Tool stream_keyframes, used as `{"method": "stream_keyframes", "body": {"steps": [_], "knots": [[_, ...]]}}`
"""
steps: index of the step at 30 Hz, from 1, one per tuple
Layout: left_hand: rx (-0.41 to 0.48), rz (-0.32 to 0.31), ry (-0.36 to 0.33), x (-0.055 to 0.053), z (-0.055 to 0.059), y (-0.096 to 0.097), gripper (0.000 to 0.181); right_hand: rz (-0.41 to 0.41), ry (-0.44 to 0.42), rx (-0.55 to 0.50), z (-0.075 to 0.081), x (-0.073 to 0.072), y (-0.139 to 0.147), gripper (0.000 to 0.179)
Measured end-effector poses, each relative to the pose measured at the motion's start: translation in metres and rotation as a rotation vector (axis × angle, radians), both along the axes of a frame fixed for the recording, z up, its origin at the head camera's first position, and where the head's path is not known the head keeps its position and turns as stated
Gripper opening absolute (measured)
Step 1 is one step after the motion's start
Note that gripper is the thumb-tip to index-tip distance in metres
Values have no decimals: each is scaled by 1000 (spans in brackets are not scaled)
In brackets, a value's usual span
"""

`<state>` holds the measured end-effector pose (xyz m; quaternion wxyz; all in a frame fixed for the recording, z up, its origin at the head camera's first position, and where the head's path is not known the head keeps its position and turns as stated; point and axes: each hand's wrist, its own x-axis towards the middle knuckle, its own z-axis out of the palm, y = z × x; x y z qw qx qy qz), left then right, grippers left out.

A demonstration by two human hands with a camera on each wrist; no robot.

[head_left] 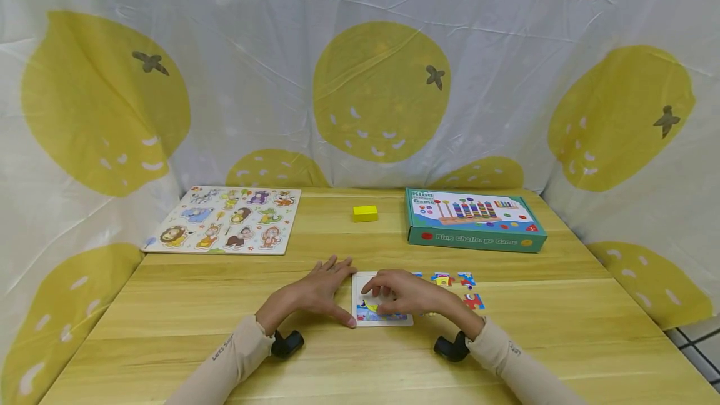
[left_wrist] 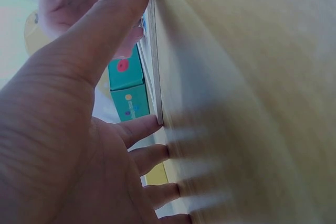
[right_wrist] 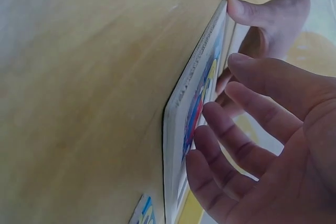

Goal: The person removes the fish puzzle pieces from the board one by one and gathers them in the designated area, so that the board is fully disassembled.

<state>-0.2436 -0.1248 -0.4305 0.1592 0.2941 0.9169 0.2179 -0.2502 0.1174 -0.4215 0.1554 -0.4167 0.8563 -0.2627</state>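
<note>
A small white-framed jigsaw puzzle board [head_left: 388, 324] lies on the wooden table, its lower part filled with a colourful sea picture and its upper left showing bare white. My left hand [head_left: 319, 292] is spread at the board's left side, thumb on the near corner and index fingertip at the far one. Above the picture, my right hand [head_left: 402, 291] hovers with loosely bent fingers, thumb apart from them and nothing visible between. In the right wrist view, the fingertips [right_wrist: 197, 157] of that hand are right at the board's face [right_wrist: 195, 114]. Loose puzzle pieces [head_left: 474, 301] lie to the right, partly hidden by my hand.
An animal peg puzzle board [head_left: 225, 220] lies at the back left. A yellow block [head_left: 365, 214] sits at the back middle, and a green Ring Challenge Game box [head_left: 475, 220] at the back right. Behind the table hangs a lemon-print curtain [head_left: 495, 80].
</note>
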Motion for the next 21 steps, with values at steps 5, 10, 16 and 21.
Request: {"method": "stream_keyframes", "body": {"steps": [5,10,16,21], "knots": [[-1,3,-1,0,1,0,103,0,-7,11,0,0,-2,35],[2,-4,5,-1,0,0,102,6,0,28,-1,0,-3,34],[4,-1,-4,-1,1,0,101,-2,-17,29,-4,0,-3,32],[0,3,-1,-1,0,0,101,-9,-43,19,-5,-1,-3,29]]}}
